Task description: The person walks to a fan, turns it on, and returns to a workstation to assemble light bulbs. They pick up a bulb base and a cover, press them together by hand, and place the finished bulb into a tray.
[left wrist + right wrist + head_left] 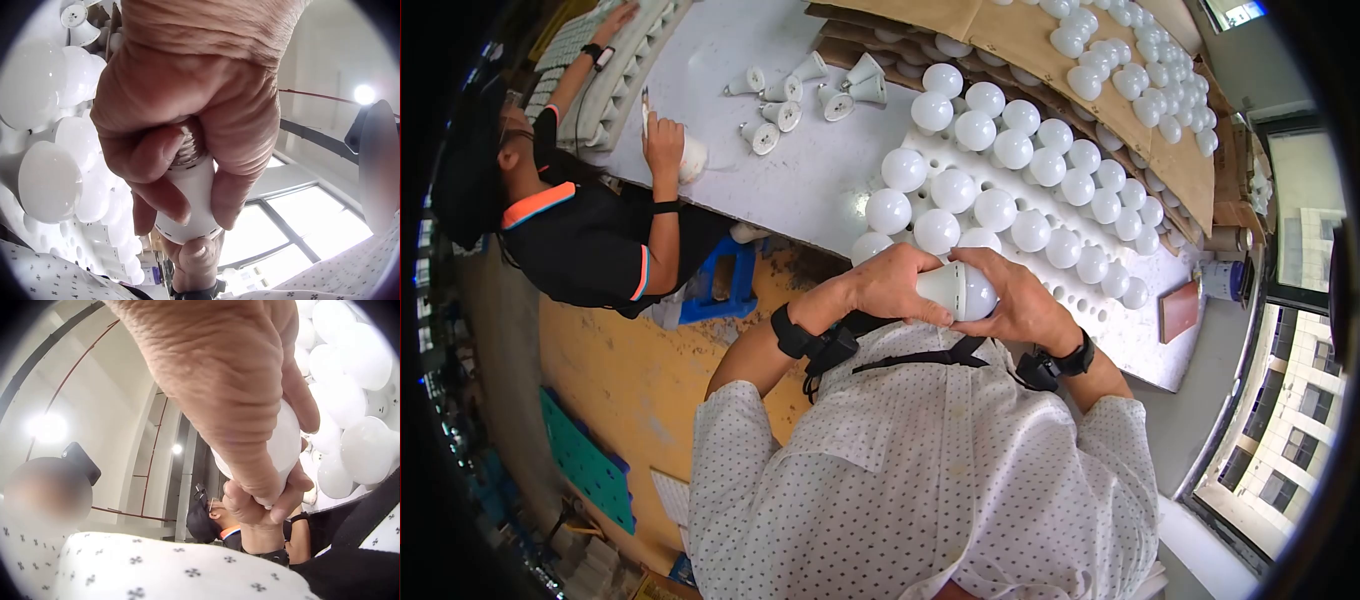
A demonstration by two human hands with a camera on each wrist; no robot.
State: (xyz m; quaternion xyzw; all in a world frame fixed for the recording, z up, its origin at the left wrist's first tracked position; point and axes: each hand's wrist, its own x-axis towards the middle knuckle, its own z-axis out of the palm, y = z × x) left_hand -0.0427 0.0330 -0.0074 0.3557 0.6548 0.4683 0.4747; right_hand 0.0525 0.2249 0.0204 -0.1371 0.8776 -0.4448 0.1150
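Both hands meet on one white bulb held sideways in front of the chest. The left hand (892,285) grips its white base part (941,288); in the left wrist view its fingers curl round the metal screw cap (189,147) and the base housing (187,203). Round the glossy round dome (980,292) curl the fingers and thumb of the right hand (1025,305). In the right wrist view the dome (285,440) shows between thumb and fingers, partly covered by the right hand (219,394). Base and dome touch.
Behind the hands, a white perforated tray (1040,205) holds rows of round bulbs. Cone-shaped bases (783,115) lie on the table (730,185). More bulbs sit on cardboard (1020,40) at the back. Another person (590,240) works at the left beside a blue stool (725,285).
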